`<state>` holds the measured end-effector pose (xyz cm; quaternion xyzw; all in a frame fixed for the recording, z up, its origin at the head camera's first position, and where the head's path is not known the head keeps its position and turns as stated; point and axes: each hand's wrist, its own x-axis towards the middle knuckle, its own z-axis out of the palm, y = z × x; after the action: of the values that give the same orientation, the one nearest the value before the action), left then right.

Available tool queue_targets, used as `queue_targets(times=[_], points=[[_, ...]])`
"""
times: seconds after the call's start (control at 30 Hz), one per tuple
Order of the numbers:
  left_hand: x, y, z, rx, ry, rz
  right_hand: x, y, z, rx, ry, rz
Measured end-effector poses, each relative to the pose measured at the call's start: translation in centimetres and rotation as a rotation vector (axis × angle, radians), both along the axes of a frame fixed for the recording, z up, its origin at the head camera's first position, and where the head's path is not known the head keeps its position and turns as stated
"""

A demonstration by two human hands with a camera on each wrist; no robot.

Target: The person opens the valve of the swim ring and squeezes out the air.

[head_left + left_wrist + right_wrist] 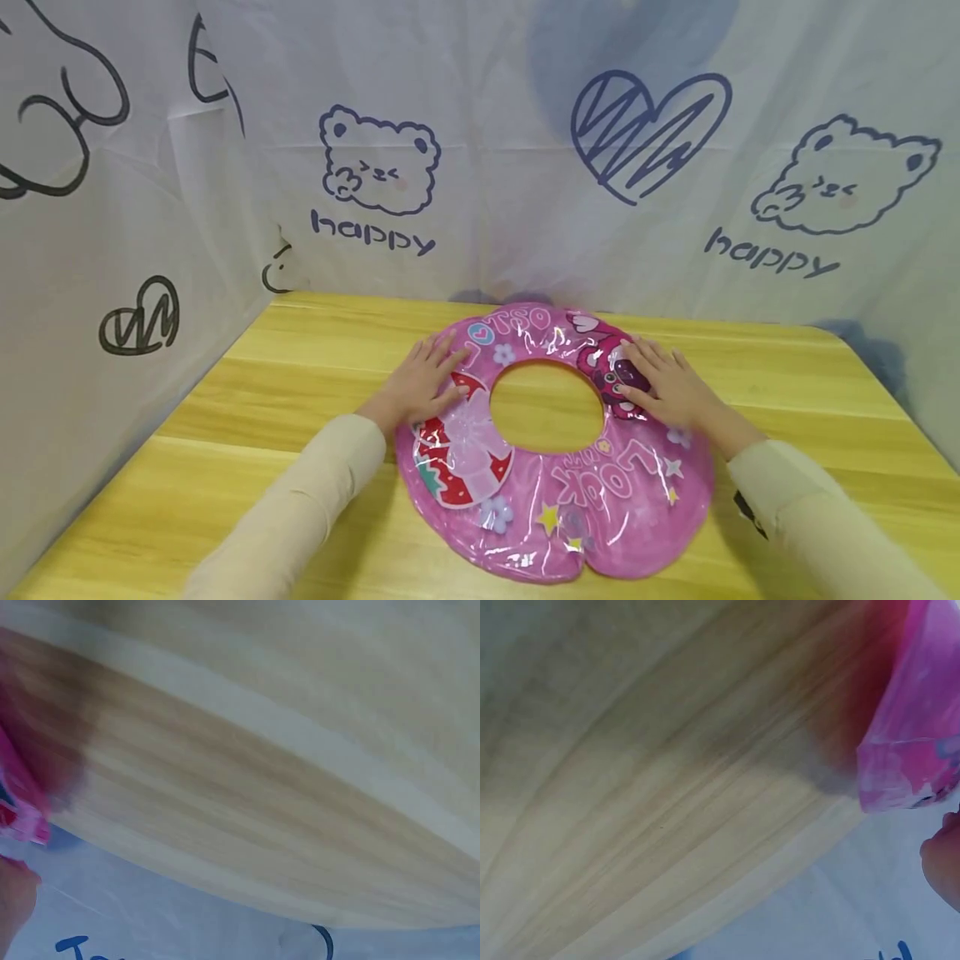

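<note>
A pink inflatable swim ring [637,508] lies flat on the wooden table, printed with a strawberry, flowers, stars, letters and a pink bear. My left hand [423,379] rests on its upper left side with the fingers spread. On the opposite side my right hand [667,383] lies over the bear print, fingers extended. In the left wrist view only a sliver of the ring [22,795] and part of the hand [15,896] show at the left edge. The right wrist view catches the ring's pink edge [907,750] and a bit of the hand [943,859].
The yellow wood-grain table [247,425] extends on both sides of the ring. White cloth walls [510,225] with drawn hearts, bears and the word "happy" stand behind and at the sides. A small dark object [748,512] shows beside the right sleeve.
</note>
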<state>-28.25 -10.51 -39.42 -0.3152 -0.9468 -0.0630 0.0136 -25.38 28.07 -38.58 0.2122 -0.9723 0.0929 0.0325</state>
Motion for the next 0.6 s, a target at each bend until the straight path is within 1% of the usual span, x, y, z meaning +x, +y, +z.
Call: queue_targets(times=[0.07, 0.17, 0.27, 0.37, 0.47, 0.6], points=[[-0.2, -0.1, 0.0, -0.003, -0.045, 0.008, -0.4, 0.2, -0.4, 0.0, -0.032, -0.017], [-0.3, -0.1, -0.3, -0.018, -0.114, 0.03, -0.7, 0.2, -0.9, 0.004, -0.064, -0.02], [-0.2, -0.1, -0.5, -0.036, -0.145, 0.048, -0.8, 0.0, -1.3, 0.008, -0.106, -0.023], [-0.1, 0.0, -0.7, -0.078, -0.138, 0.049, -0.7, -0.1, -1.8, 0.013, -0.145, -0.026], [0.1, 0.1, -1.0, -0.113, -0.109, 0.029, -0.7, -0.1, -2.3, -0.008, -0.174, -0.024], [0.3, 0.2, -1.3, -0.131, -0.072, 0.017, -0.7, -0.1, -2.8, -0.023, -0.179, -0.023]])
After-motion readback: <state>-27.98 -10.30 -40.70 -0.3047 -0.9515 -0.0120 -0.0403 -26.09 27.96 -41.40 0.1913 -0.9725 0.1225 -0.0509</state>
